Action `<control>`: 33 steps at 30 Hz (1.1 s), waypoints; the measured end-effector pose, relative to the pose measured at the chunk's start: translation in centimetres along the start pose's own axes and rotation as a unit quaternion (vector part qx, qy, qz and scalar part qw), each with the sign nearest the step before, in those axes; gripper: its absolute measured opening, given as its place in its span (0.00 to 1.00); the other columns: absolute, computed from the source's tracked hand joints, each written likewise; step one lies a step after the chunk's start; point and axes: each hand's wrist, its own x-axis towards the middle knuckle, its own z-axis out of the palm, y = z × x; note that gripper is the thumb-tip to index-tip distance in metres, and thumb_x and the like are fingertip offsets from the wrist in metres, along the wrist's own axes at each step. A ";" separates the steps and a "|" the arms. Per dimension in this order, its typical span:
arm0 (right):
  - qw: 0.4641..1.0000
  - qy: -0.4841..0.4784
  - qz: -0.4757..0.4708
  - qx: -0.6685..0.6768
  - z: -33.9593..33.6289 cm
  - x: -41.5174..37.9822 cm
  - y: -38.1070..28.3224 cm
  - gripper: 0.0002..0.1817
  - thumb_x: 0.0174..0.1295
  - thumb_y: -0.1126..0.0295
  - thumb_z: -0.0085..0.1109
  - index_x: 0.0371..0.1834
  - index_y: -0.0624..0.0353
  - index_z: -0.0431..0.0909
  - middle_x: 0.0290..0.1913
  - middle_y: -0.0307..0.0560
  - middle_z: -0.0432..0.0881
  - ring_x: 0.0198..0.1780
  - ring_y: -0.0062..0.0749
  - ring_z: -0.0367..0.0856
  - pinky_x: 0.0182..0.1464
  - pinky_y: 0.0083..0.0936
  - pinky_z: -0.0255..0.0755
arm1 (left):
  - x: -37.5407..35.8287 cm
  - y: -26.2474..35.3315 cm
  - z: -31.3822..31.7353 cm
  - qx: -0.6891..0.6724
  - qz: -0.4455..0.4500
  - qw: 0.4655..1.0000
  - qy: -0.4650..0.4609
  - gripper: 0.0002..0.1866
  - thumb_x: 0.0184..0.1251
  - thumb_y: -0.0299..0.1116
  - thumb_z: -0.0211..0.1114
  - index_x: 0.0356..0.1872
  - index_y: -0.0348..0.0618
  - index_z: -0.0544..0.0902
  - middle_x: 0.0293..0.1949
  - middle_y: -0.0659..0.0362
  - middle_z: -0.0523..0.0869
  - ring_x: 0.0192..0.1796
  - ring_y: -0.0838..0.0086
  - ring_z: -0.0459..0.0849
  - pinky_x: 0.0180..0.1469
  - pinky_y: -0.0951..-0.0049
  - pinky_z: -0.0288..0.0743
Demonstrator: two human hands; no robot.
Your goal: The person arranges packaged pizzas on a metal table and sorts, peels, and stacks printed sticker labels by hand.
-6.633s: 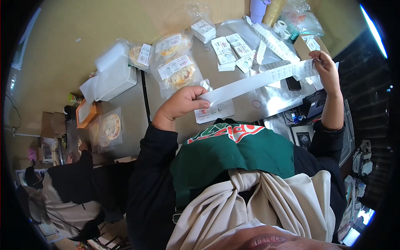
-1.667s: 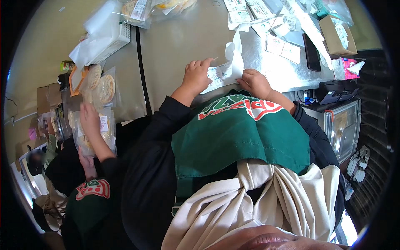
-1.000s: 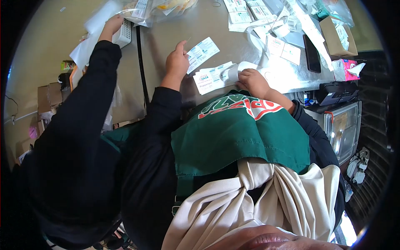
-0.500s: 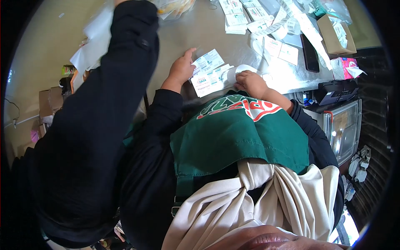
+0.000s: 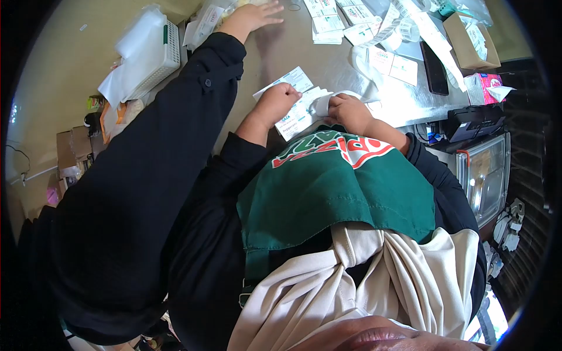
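Note:
Pale printed label cards (image 5: 297,119), one reading "Pepperoni", lie fanned in a stack on the metal table in front of my green apron (image 5: 333,199). My left hand (image 5: 276,104) is over the left side of this stack, its fingers curled closed; whatever is between the fingertips is hidden. At the right side of the stack, my right hand (image 5: 351,114) is closed on a curled white label strip (image 5: 322,105). The strip passes the stack's right edge, and more white paper ribbon (image 5: 366,73) loops behind the hand.
Another person's hand (image 5: 253,19) reaches in from the left over the table's far side, fingers spread. Stacks of printed cards (image 5: 325,23), a phone (image 5: 434,67), a cardboard box (image 5: 471,44) and a tissue pack (image 5: 485,88) stand farther right. A white basket (image 5: 171,50) is at left.
My left hand has moved right and down across the cards, its fingers now curled. My right hand stays about where it was. The other person's hand has come into view at the top.

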 end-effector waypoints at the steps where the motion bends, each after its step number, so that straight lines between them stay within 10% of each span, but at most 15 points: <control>1: 1.000 -0.003 0.002 -0.013 -0.1 0.0 -0.2 0.12 0.58 0.60 0.58 0.36 0.54 0.84 0.44 0.42 0.78 0.51 0.38 0.73 0.55 0.31 0.69 | -0.4 -0.1 0.5 0.006 -0.014 1.000 0.004 0.09 0.62 0.34 0.63 0.32 0.37 0.80 0.26 0.62 0.80 0.27 0.79 0.75 0.30 0.76 0.70; 4: 1.000 0.011 0.004 -0.014 0.0 -0.1 -0.3 0.12 0.58 0.59 0.58 0.36 0.54 0.84 0.44 0.41 0.78 0.51 0.37 0.73 0.54 0.31 0.69 | -2.2 0.4 2.0 0.071 -0.049 0.995 0.053 0.10 0.59 0.34 0.65 0.30 0.37 0.81 0.26 0.57 0.81 0.27 0.73 0.77 0.33 0.72 0.72; 8: 1.000 0.017 0.020 -0.013 0.4 -0.1 -0.7 0.12 0.59 0.60 0.57 0.36 0.54 0.84 0.44 0.40 0.77 0.51 0.36 0.73 0.54 0.30 0.69 | -3.6 0.1 2.7 0.210 0.142 0.954 0.161 0.09 0.57 0.33 0.66 0.29 0.36 0.82 0.27 0.52 0.84 0.27 0.64 0.80 0.35 0.68 0.73; 15: 0.998 0.040 0.052 -0.010 1.0 0.1 -1.2 0.11 0.59 0.61 0.57 0.35 0.54 0.84 0.45 0.39 0.77 0.52 0.35 0.73 0.55 0.30 0.69 | -2.7 -3.7 4.2 0.027 -0.021 0.991 0.132 0.09 0.56 0.31 0.66 0.31 0.34 0.85 0.21 0.54 0.83 0.25 0.73 0.79 0.32 0.70 0.73; 33: 0.997 0.035 0.065 0.011 1.0 0.2 -1.3 0.10 0.57 0.63 0.58 0.34 0.54 0.85 0.46 0.40 0.77 0.54 0.36 0.72 0.56 0.30 0.69 | -2.0 -4.6 6.3 0.259 0.011 0.947 0.190 0.19 0.48 0.46 0.70 0.29 0.37 0.87 0.40 0.46 0.81 0.46 0.56 0.77 0.50 0.62 0.72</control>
